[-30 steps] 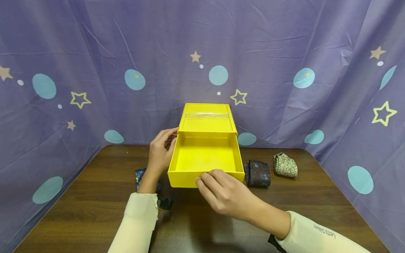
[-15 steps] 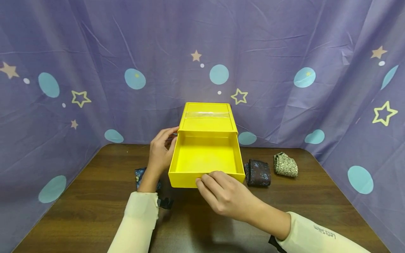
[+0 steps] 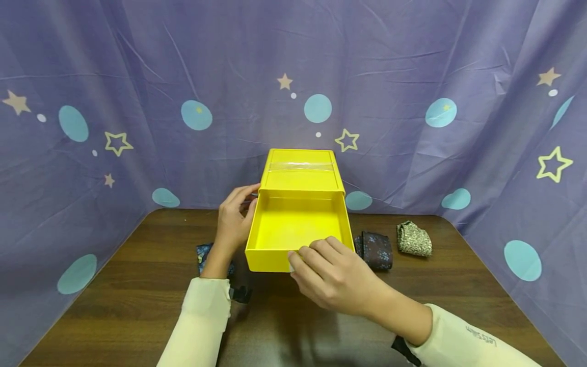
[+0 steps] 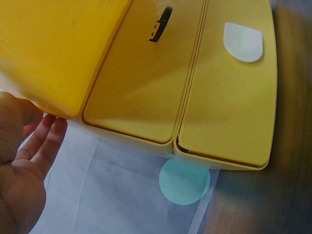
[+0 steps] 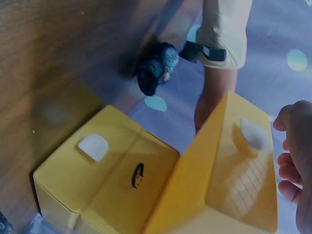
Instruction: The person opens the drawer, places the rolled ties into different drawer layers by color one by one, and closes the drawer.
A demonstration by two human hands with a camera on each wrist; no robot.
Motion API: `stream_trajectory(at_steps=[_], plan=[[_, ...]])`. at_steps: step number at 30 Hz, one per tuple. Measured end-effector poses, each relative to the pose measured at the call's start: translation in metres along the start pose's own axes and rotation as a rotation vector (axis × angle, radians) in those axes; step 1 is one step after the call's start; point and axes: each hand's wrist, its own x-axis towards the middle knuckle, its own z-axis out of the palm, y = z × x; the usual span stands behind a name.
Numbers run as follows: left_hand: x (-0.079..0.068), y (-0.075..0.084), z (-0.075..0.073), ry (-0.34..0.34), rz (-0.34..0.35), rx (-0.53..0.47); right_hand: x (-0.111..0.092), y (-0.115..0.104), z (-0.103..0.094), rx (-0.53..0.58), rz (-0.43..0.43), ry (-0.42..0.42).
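Note:
A yellow drawer cabinet [image 3: 300, 173] stands by the curtain, clear tape across its top. Its top drawer [image 3: 268, 261] is pulled well out, with nothing inside. My left hand [image 3: 233, 221] is at the cabinet's left side; in the left wrist view its extended fingers [image 4: 51, 141] touch the edge beside the drawer. My right hand [image 3: 339, 278] hovers at the drawer's front with loosely curled fingers. The right wrist view shows that hand apart from the drawer's white handle [image 5: 254, 135] and holding nothing. Below, one drawer has a dark handle [image 5: 138, 175], another a white handle [image 5: 93, 147].
A dark rolled patterned cloth [image 3: 376, 251] lies right of the cabinet, with a pale speckled cloth roll [image 3: 414, 239] farther right. On the left, a dark blue cloth roll [image 3: 202, 255] is partly behind my left forearm. The purple curtain [image 3: 385, 66] hangs behind the wooden table [image 3: 137, 285].
My right hand has let go of the drawer's front and shifted slightly right and up, uncovering a bit of white handle. The drawer and my left hand stay in place.

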Motion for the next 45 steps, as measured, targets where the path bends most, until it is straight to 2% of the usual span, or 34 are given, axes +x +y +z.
stream_trajectory(at_steps=[5,14,23,31,38,42,45], plan=[[0.000,-0.001,0.001,0.004,-0.001,0.002,-0.001,0.011,-0.007,0.060,0.094,0.025],[-0.001,-0.003,0.001,-0.012,-0.025,0.002,-0.014,0.032,-0.017,0.090,0.265,0.045],[0.001,-0.002,0.002,-0.009,-0.012,-0.005,-0.036,0.051,-0.023,0.090,0.418,0.006],[0.000,0.000,0.002,-0.012,-0.008,0.006,-0.070,0.071,-0.028,0.071,0.572,-0.105],[0.001,0.000,0.000,-0.011,0.000,0.014,-0.101,0.092,-0.022,0.032,0.682,-0.169],[0.001,0.000,-0.001,-0.005,0.002,0.016,-0.122,0.103,-0.018,0.010,0.758,-0.273],[0.000,-0.001,0.000,-0.011,-0.004,0.012,-0.139,0.109,-0.014,0.004,0.825,-0.386]])
